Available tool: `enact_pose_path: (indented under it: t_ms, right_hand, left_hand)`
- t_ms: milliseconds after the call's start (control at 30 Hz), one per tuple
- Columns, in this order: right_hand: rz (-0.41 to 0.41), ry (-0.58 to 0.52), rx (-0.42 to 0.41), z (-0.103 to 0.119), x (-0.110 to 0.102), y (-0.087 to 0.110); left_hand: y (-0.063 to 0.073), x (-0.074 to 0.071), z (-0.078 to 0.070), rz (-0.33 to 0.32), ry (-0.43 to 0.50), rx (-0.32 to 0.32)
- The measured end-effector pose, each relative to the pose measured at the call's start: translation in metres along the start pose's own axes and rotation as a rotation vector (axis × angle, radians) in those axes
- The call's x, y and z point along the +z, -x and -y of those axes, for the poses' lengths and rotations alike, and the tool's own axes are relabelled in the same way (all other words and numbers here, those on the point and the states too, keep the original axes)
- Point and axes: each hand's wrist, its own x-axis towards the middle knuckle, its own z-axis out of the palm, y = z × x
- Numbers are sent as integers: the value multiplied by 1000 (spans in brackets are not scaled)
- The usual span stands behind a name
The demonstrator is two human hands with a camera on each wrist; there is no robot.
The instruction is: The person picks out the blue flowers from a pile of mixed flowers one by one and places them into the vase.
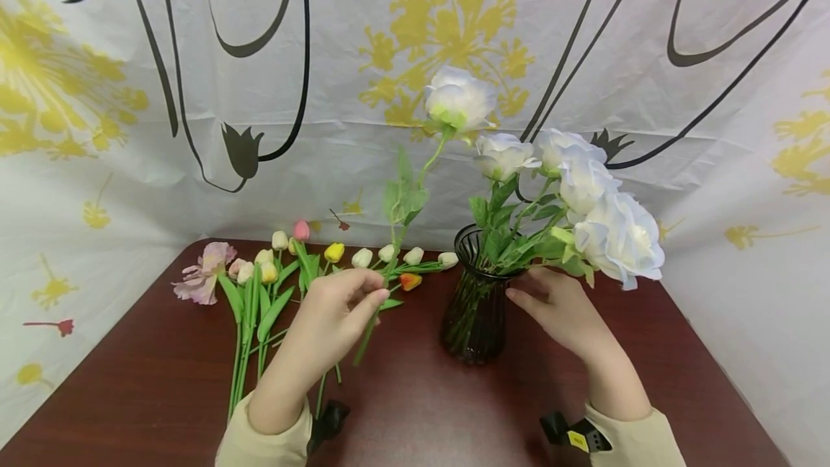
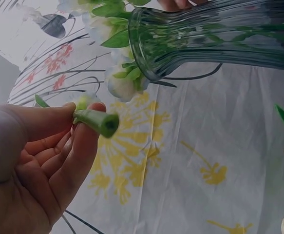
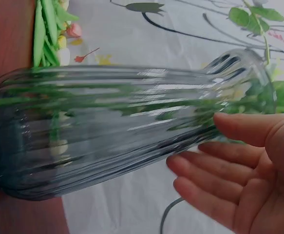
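My left hand (image 1: 340, 308) pinches the green stem (image 2: 94, 119) of a white flower with a pale blue tint (image 1: 459, 98) between thumb and fingertips. The bloom points up, and the cut end of the stem is lowest, left of the vase. A dark, ribbed glass vase (image 1: 473, 323) stands upright on the table with several similar flowers (image 1: 583, 179) in it, most leaning right. At the vase's neck is my right hand (image 1: 560, 305). Its thumb (image 3: 239, 127) overlaps the glass in the right wrist view, while the other fingers extend loosely beside it.
Tulips in white, yellow, pink and orange (image 1: 333, 252) lie on the left and back of the dark red table (image 1: 415, 409). A pink-purple flower (image 1: 206, 272) lies at the far left. Behind the table hangs a white patterned cloth (image 1: 363, 164).
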Motion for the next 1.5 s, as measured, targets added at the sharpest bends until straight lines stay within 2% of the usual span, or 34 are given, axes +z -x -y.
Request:
enact_pose_path:
  t_ms: [233, 467, 567, 667, 833, 933, 1067, 1233, 1500]
  right_hand:
    - [-11, 15, 23, 16, -9, 11]
    - [-27, -63, -5, 33, -14, 22]
    - [-64, -88, -29, 41, -14, 26]
    - [-150, -171, -104, 49, -9, 29]
    - [-269, -416, -252, 61, 4, 32]
    - [-302, -523, -289, 65, 10, 33]
    - [-322, -632, -306, 67, 15, 32]
    - [-341, -685, -302, 68, 18, 31]
    - [-342, -693, -298, 72, 21, 31]
  left_hand:
    - [0, 4, -1, 9, -5, 52]
    - [0, 9, -3, 89, -1, 65]
    - [0, 11, -3, 114, 2, 69]
    - [0, 13, -4, 138, 7, 71]
    - [1, 16, -5, 201, 37, 60]
    - [1, 18, -6, 226, 38, 84]
    - [1, 23, -5, 239, 40, 155]
    - [1, 27, -5, 265, 47, 207]
    - [1, 38, -5, 317, 20, 226]
